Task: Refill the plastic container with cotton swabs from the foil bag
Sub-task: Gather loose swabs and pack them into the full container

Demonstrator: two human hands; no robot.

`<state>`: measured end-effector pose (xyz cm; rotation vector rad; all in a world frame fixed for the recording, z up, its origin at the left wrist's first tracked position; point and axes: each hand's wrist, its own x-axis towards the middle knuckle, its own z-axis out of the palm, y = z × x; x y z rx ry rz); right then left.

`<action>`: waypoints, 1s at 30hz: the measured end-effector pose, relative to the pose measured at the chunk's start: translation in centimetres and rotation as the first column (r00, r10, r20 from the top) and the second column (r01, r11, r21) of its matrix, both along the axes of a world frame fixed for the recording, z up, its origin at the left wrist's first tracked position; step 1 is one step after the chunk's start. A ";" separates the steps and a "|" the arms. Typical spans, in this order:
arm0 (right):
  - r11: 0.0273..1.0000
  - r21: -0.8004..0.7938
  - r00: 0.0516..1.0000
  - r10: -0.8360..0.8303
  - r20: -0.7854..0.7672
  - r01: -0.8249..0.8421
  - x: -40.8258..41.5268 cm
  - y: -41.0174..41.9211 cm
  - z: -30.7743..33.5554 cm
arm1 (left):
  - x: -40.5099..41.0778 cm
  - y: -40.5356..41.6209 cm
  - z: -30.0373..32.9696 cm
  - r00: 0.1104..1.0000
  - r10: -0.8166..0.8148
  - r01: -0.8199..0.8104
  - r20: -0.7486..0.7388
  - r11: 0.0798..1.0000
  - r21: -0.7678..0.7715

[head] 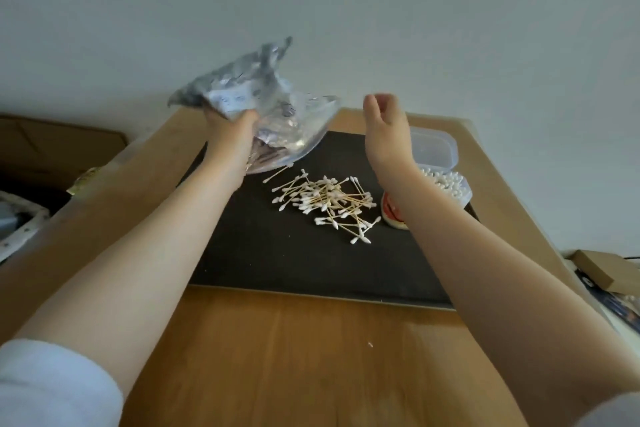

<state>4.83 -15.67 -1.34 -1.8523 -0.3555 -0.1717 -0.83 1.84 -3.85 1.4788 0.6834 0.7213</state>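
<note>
Head view shows the left hand [230, 135] gripping a crumpled foil bag [256, 104] lifted above the far left part of a dark mat [277, 253], with its clear mouth tipped down toward the mat. Just below and to the right of that mouth, a loose pile of cotton swabs [327, 204] lies scattered on the mat, and one swab sits at the bag's lip. The right hand [382, 114] is raised beside the bag, apart from it, fingers loosely curled and holding nothing. Behind the right forearm lies the plastic container [450, 187], already showing a packed row of white tips, with its clear lid [433, 149] lying just beyond it. A small red and white object [393, 215] sits between the pile and the container, partly hidden by the arm. The step in hand looks like emptying the bag. To do it well, keep the mouth low and aimed at the pile so the swabs do not roll off the mat onto the wooden table [311, 357], and shake gently. Whether any remain inside I cannot tell. After that, the free hand would do best to gather the swabs into aligned bundles, since they fit the container only when laid parallel.
</note>
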 end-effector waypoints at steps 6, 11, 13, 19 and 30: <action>0.241 -0.915 0.879 0.435 -0.195 -0.323 -0.2 0.0 -4.1 | 0.1 2.2 -2.8 0.932 -0.028 -0.049 -0.361 0.978 -0.203; 0.097 -0.968 0.845 0.512 -0.153 -0.233 -0.4 1.4 -4.5 | -0.2 1.7 -3.2 0.977 0.013 -0.063 -0.214 0.971 -0.229; 0.076 -0.988 0.815 0.576 -0.063 -0.131 -0.8 1.7 -4.6 | -0.9 0.6 -3.2 0.986 0.076 -0.074 -0.150 0.997 0.022; 0.215 -0.975 0.741 0.647 0.180 0.049 -1.9 1.1 -5.8 | -4.0 -3.1 -3.3 0.988 -0.073 -0.061 0.137 0.628 0.776; 0.948 -0.121 0.954 0.287 -0.080 -0.296 -3.8 -2.3 -2.7 | -3.2 -7.4 -3.6 0.833 -0.547 0.553 -0.088 0.815 0.174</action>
